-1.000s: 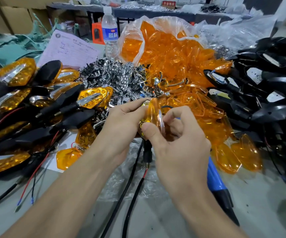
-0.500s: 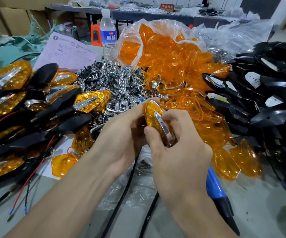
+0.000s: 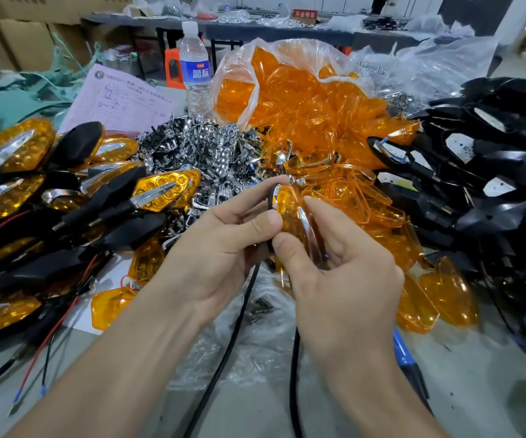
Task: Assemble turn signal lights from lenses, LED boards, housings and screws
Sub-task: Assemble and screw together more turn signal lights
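Left grip [image 3: 223, 245] and right grip [image 3: 347, 279] are both closed on one turn signal light [image 3: 291, 213], held between them above the worktop [image 3: 476, 390]. Left grip: fingers curled round the light's left edge, thumb pressed on the amber face. Right grip: thumb low, index finger on top, pinching the right side. We see an amber lens with a chrome strip on it and a black rim at the left edge. We can't tell if the parts are fully seated. Two black cables [image 3: 233, 343] drop from under the grips toward us.

Around the grips:
- Left of left grip: pile of finished lights [image 3: 163, 191] with black stems, red and black leads.
- Just beyond both grips: heap of chrome reflectors [image 3: 204, 147].
- Beyond and right of right grip: loose amber lenses [image 3: 366, 203] spilling from a clear bag [image 3: 302, 99].
- Far right: stack of black housings [image 3: 492, 172].
- Under the right wrist: blue-handled tool [image 3: 403, 352] lying on the worktop.
- Well beyond left grip: water bottle [image 3: 193, 74] upright, pink paper form [image 3: 122, 102] beside it.
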